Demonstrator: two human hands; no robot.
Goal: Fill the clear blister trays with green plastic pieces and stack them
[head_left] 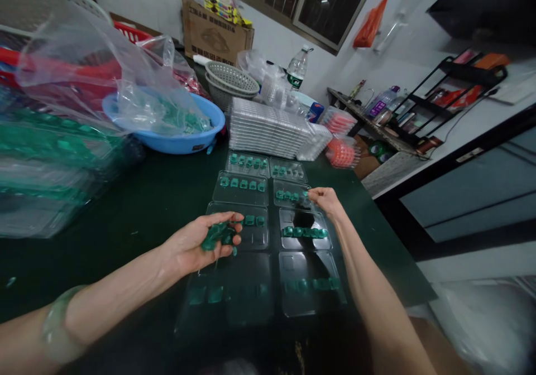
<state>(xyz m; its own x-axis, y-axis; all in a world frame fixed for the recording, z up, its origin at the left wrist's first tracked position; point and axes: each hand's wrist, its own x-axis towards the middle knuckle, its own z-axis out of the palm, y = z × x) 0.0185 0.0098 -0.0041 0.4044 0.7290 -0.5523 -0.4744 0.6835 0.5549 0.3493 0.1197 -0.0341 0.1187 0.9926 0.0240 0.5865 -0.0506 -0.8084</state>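
Observation:
My left hand, palm up with curled fingers, cradles a handful of small translucent green pieces. It hovers over the left column of clear plastic trays. My right hand pinches one green piece at the right end of a row in a right-column tray. Nearer to me, another right-column tray bears a full row of green pieces. The closest trays are dim, and their contents are blurred. A pale green bangle circles my left wrist.
Behind the trays stands a long stack of clear plastic trays. A blue basin holds bagged green pieces. Stacked packs of green pieces are at left. Grey baskets, a water bottle and red-filled packs sit farther back.

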